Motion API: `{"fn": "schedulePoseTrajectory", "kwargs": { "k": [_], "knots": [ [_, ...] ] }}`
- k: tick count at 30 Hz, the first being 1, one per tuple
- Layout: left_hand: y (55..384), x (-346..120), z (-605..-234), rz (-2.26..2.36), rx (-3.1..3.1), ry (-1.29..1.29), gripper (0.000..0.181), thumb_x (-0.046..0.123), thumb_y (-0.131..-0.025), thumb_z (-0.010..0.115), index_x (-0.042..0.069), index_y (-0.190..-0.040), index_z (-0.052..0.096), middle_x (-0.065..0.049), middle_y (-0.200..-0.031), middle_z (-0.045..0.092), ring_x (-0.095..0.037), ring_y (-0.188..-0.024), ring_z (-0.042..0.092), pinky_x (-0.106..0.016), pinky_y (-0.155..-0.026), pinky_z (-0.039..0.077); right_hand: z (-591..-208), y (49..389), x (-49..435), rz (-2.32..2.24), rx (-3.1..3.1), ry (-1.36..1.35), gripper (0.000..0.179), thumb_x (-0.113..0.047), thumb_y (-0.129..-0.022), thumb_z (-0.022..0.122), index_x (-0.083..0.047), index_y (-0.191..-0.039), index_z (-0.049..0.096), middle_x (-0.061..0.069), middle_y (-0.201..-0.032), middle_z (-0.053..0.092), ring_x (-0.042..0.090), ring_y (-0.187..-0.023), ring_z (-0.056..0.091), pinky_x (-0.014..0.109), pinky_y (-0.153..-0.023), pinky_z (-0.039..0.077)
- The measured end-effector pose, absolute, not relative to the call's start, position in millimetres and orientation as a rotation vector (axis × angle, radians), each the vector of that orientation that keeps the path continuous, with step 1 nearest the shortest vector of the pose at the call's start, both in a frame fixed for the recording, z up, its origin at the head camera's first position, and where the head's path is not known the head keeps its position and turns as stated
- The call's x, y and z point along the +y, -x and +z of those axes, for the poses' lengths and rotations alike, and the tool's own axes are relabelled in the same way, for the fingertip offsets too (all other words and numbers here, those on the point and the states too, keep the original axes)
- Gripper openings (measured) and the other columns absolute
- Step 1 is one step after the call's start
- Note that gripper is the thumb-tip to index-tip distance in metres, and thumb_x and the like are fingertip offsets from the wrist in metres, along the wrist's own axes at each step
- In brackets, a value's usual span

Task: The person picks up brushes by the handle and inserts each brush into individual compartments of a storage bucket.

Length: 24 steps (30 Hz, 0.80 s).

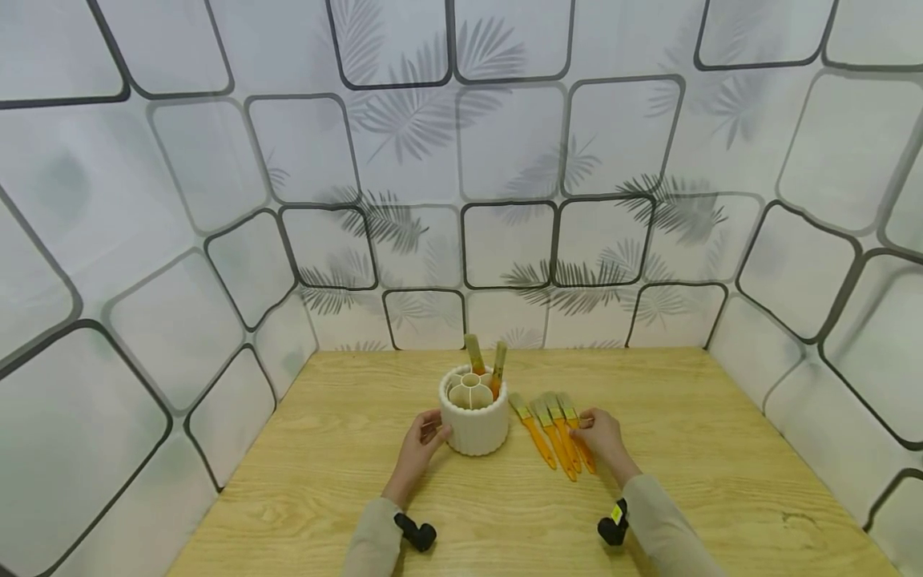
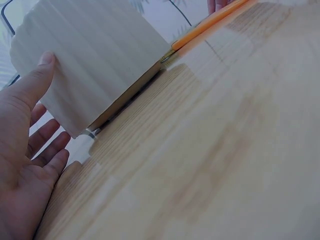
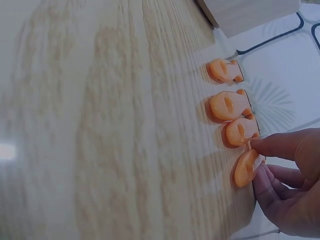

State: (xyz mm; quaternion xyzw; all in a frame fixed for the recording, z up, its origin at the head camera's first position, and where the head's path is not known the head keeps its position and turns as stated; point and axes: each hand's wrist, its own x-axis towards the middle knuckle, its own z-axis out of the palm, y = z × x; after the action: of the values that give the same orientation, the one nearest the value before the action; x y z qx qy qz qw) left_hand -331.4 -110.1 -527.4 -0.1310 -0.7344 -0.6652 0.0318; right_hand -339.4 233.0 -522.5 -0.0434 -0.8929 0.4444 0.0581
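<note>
A white ribbed brush holder [image 1: 473, 433] with petal-shaped compartments stands upright on the table, two paintbrushes [image 1: 499, 365] in it with bristles up. Beside its left wall is my left hand [image 1: 425, 441]. In the left wrist view, that thumb [image 2: 42, 75] rests against the ribbed side while the other fingers lie relaxed along the edge. Several flat paintbrushes with orange handles [image 1: 537, 441] lie fanned right of the holder, bristles pointing away. My right hand [image 1: 600, 434] pinches the rightmost paintbrush [image 3: 247, 169] by its handle between thumb and fingers, close to the table.
The wood-patterned table [image 1: 346, 481] reaches back to a patterned curtain [image 1: 512, 240], which also encloses the left and right sides. Black wrist cameras [image 1: 416, 532] sit on both sleeves.
</note>
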Motion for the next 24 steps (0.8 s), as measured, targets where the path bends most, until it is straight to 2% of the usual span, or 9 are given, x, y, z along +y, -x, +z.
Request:
{"fn": "schedulePoseTrajectory", "kwargs": {
  "k": [7,17,24],
  "knots": [
    [330.2,-109.8,-527.7,-2.021,-2.264,0.422,0.046,0.018,-0.09,0.062,-0.002,-0.128,0.045,-0.021,-0.126,0.049,-0.035,-0.119,0.046,-0.042,-0.102,0.039,-519.6,341.3,233.8,1.28,-2.753,0.107,0.034,-0.004,-0.079,0.07,0.014,-0.105,0.058,0.024,-0.09,0.063,0.03,-0.076,0.061,0.038,-0.063,0.053],
    [330.7,-109.5,-526.8,-2.026,-2.265,0.406,0.045,0.017,-0.09,0.062,-0.002,-0.128,0.045,-0.021,-0.126,0.049,-0.035,-0.119,0.046,-0.044,-0.103,0.039,-518.2,342.9,237.2,1.329,-2.78,0.13,0.034,-0.005,-0.079,0.07,0.014,-0.104,0.059,0.025,-0.094,0.063,0.03,-0.078,0.061,0.038,-0.065,0.053],
    [330.6,-109.3,-526.7,-2.003,-2.277,0.409,0.044,0.016,-0.09,0.062,-0.002,-0.127,0.045,-0.021,-0.125,0.049,-0.035,-0.118,0.046,-0.043,-0.102,0.04,-516.1,346.0,241.2,1.281,-2.847,0.135,0.032,-0.009,-0.079,0.071,0.011,-0.101,0.062,0.022,-0.095,0.063,0.024,-0.076,0.061,0.036,-0.064,0.053]
  ]
}}
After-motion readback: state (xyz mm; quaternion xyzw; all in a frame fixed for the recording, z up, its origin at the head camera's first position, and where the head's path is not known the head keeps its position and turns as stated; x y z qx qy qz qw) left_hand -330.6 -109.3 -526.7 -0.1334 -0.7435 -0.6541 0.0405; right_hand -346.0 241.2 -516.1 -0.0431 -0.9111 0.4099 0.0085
